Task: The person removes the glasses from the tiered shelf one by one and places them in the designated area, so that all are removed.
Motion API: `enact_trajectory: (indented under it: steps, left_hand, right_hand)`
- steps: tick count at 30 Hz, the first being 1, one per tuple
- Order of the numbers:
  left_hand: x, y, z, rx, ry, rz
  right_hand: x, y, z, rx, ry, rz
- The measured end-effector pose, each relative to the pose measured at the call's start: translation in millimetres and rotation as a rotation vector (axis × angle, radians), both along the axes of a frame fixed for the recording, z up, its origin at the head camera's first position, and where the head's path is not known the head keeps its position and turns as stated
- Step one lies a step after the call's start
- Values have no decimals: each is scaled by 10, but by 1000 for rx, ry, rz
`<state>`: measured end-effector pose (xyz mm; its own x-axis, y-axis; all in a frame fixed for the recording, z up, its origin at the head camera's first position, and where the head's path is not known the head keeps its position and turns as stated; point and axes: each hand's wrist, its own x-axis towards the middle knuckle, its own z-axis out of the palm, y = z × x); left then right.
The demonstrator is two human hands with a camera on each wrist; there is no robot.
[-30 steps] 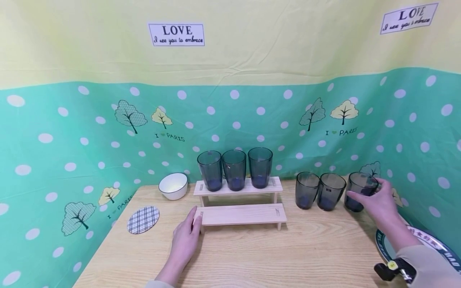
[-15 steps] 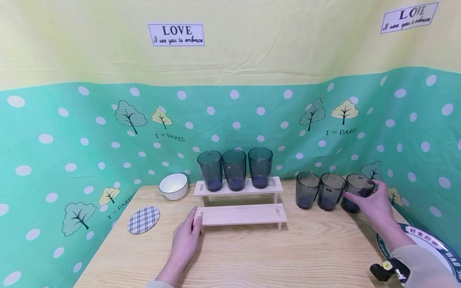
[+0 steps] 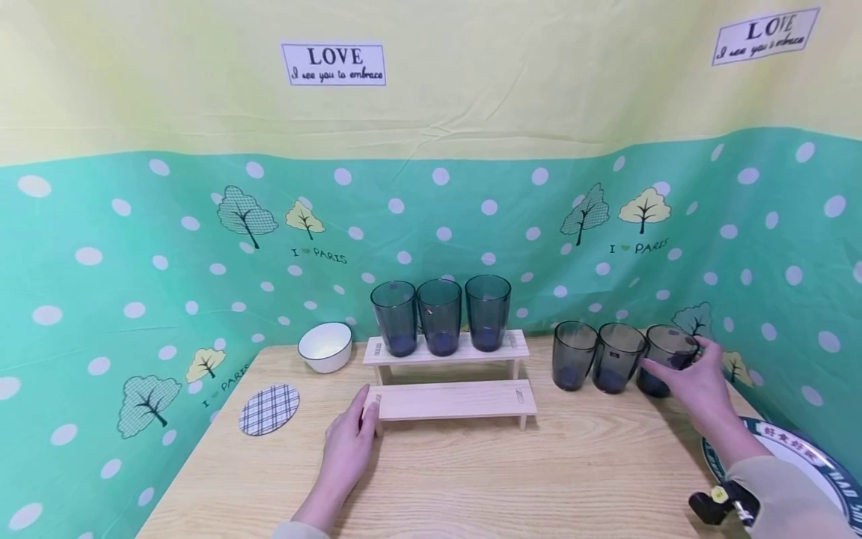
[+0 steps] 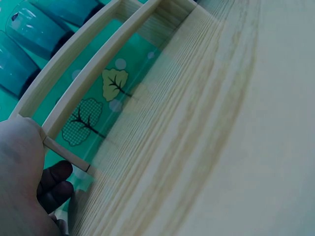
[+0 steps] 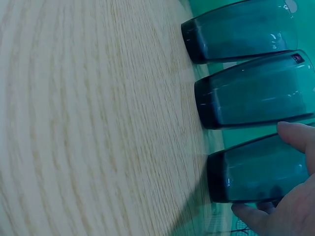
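My right hand holds a dark tinted glass tumbler, thumb on its left side and fingers around the far right. The tumbler stands upright on the table in the right wrist view. To its left are two matching tumblers, the middle one and the outer one. My left hand grips the left end of a low wooden shelf; its curled fingers show beside the shelf leg in the left wrist view. Three more tumblers stand on the higher wooden shelf behind.
A white bowl and a round plaid coaster lie left of the shelves. Near my right forearm is a patterned plate, partly covered by the sleeve. A polka-dot cloth hangs along the table's back and sides.
The tumbler in my right hand has moved left, close beside the middle one. My left hand has stayed on the low shelf.
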<state>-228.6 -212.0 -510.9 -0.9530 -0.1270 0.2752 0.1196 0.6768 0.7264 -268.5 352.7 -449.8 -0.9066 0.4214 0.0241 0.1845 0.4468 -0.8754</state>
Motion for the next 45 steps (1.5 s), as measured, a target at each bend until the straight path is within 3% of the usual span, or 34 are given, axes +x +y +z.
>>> enact_trajectory:
  steps: [9, 16, 23, 33, 45]
  left_hand:
    - [-14, 9, 22, 3, -5, -1]
    - [-30, 1, 28, -10, 8, -2]
    - [-36, -17, 37, -12, 12, -2]
    - [-25, -23, 14, -3, 12, -4]
    - [-7, -17, -22, 2, 12, 0]
  right_hand:
    - [35, 58, 47, 29, 51, 65]
    - [149, 112, 288, 123, 109, 136]
    - [239, 24, 566, 275, 184, 127]
    - [295, -422, 886, 349, 258, 201]
    - [256, -1053, 1056, 309, 284, 314]
